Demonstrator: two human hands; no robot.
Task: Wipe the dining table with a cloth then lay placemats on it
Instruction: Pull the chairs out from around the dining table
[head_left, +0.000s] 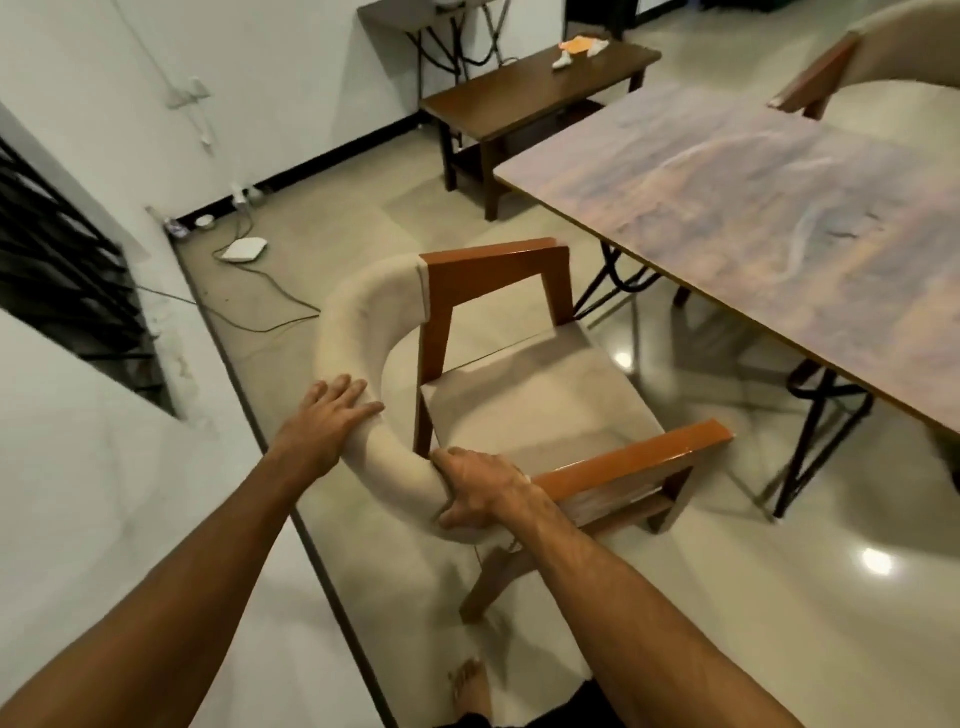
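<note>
The dining table (769, 208) has a marbled purple-brown top and fills the upper right. A beige padded chair (524, 395) with orange-brown wooden arms stands pulled away from the table, in front of me. My left hand (324, 421) rests on the curved padded backrest with its fingers laid over the top. My right hand (485, 488) grips the backrest where it meets the near wooden arm, thumb wrapped round the padding. A white and orange cloth (579, 49) lies on a dark wooden bench at the back. No placemats are in view.
The dark bench (519, 104) stands beyond the table's far corner. A second beige chair (878, 67) sits at the table's far side. Cables and a white device (244, 249) lie on the floor by the left wall. My bare foot (470, 691) shows below.
</note>
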